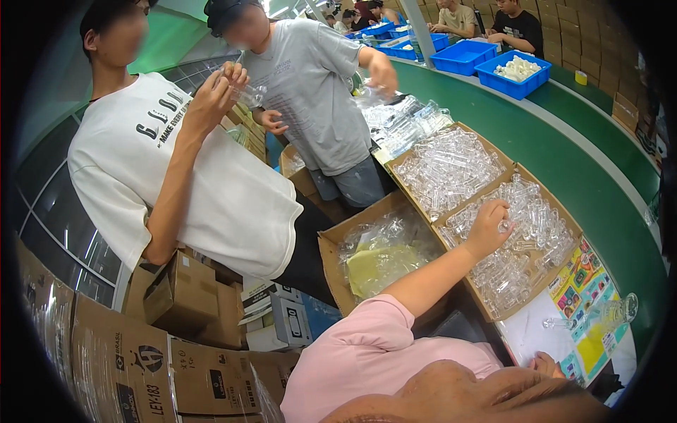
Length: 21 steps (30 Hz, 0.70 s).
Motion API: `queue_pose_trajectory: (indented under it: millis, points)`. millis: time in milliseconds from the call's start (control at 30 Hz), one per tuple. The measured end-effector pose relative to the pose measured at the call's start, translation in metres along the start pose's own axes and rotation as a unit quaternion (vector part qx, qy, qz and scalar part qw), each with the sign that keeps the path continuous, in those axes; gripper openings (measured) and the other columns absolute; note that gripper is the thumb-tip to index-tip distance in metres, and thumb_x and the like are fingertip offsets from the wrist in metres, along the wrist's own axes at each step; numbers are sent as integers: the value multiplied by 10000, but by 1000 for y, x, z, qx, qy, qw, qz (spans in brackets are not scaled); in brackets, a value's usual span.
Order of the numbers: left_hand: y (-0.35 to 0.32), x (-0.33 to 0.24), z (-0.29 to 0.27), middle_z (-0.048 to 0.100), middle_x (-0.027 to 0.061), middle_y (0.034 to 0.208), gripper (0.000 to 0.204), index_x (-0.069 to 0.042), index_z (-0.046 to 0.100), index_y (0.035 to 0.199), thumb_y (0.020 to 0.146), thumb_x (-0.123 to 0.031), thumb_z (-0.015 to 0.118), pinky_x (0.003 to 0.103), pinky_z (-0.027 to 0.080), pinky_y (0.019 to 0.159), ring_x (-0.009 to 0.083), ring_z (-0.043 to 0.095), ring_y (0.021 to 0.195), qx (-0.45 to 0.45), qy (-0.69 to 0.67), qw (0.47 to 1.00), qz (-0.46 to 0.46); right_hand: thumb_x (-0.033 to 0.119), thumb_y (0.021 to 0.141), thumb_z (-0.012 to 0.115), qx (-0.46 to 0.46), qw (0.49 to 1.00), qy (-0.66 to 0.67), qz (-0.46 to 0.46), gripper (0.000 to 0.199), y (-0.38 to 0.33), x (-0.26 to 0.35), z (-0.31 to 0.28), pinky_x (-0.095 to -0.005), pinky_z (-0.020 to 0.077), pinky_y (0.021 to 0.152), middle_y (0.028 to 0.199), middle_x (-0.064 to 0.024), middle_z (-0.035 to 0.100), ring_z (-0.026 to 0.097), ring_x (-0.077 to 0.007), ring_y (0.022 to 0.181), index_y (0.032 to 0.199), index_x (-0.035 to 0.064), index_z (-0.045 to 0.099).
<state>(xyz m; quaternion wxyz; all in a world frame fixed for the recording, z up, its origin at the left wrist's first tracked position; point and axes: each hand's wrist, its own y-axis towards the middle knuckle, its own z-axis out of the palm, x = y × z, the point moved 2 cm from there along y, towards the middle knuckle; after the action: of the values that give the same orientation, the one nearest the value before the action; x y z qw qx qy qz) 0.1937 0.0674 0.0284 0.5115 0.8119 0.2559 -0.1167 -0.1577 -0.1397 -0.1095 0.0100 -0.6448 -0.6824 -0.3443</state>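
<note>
My left hand [491, 230] reaches over the nearer cardboard tray [486, 308], its fingers curled round a small clear glass piece whose round end shows beside the fingertips. Many clear glass tubes [553, 240] with widened ends lie heaped in that tray. My right hand [544, 365] is at the table's near edge, partly hidden; its visible fingers are apart and nothing shows in them. Beyond it, a larger clear glass vessel [596, 315] with a narrow neck and a round base rests on a colourful printed sheet [580, 282].
A second tray [402, 173] of glass tubes adjoins. Left of the trays, an open carton [331, 257] holds plastic wrap. Two co-workers stand nearby, one in a white shirt [204, 190], one in a grey shirt [310, 92]. A green conveyor belt [536, 155] and blue bins [511, 79] lie beyond.
</note>
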Motion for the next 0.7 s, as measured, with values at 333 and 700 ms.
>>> queue_pose_trajectory:
  millis: [333, 700]
  points:
    - [-8, 10, 1, 577, 99, 1012, 317, -68, 472, 934, 691, -7, 666, 431, 368, 1009, 322, 512, 1043, 19, -20, 1000, -9, 38, 769, 623, 70, 994, 21, -76, 94, -6, -30, 8, -347, 440, 776, 922, -124, 609, 592, -277, 835, 853, 12, 589]
    - [-3, 1, 5, 579, 109, 954, 310, -66, 526, 1041, 754, 2, 623, 401, 431, 840, 297, 557, 888, -8, -28, 999, 19, 91, 837, 593, -19, 996, -44, 70, 97, 36, 66, -36, -392, 454, 825, 964, -150, 633, 578, -322, 888, 880, 8, 620]
